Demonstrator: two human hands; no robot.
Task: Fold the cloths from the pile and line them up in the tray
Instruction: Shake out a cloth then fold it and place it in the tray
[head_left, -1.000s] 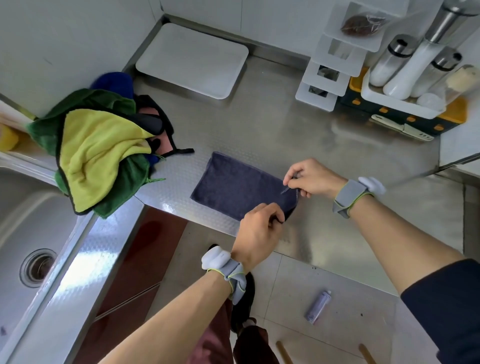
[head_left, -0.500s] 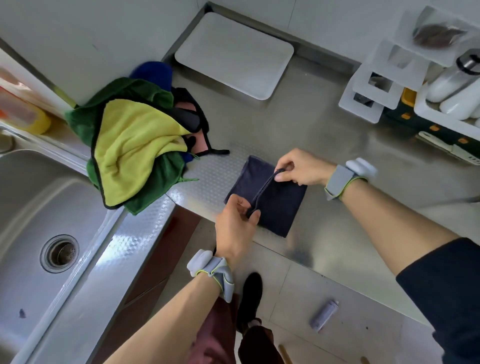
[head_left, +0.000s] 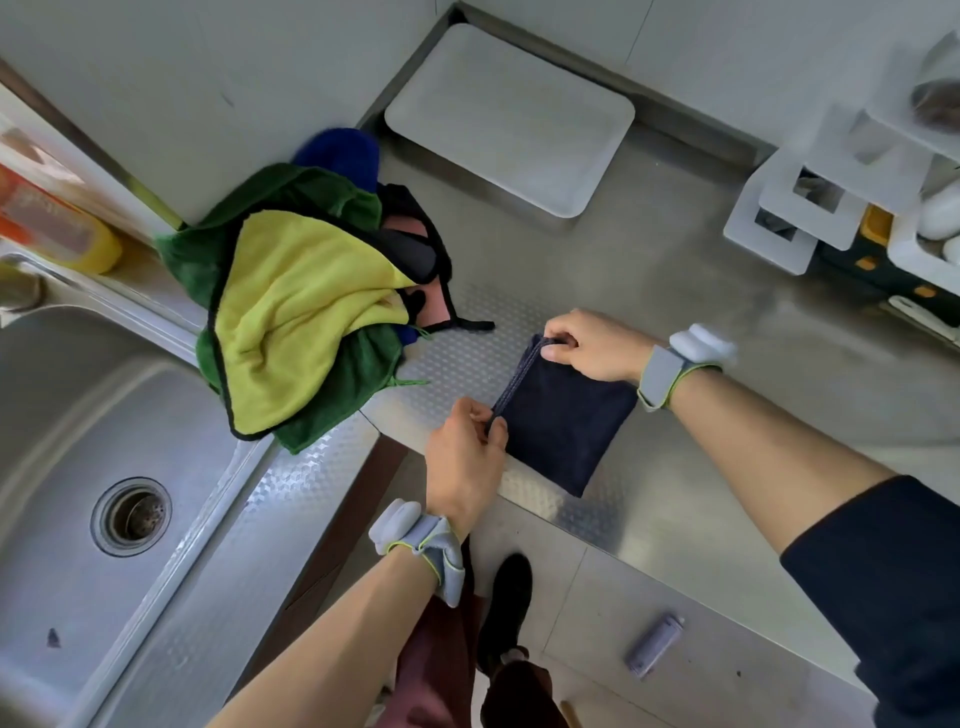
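Note:
A dark navy cloth (head_left: 563, 421) lies folded into a small square on the steel counter near its front edge. My left hand (head_left: 465, 457) pinches the near corner of its left edge. My right hand (head_left: 592, 345) pinches the far corner of that same edge. The pile of cloths (head_left: 301, 312), yellow-green on top with dark green, blue, black and pink under it, sits to the left beside the sink. The white tray (head_left: 509, 114) lies at the back of the counter with nothing in it.
A steel sink (head_left: 104, 467) with a drain fills the left. A white tiered rack (head_left: 810, 197) and containers stand at the back right. An orange-yellow bottle (head_left: 57, 228) stands at the far left. A small grey object (head_left: 654, 644) lies on the floor.
Both hands carried the cloth's right edge over to the left, folding the long rectangle in half into a square. The camera view shifted left.

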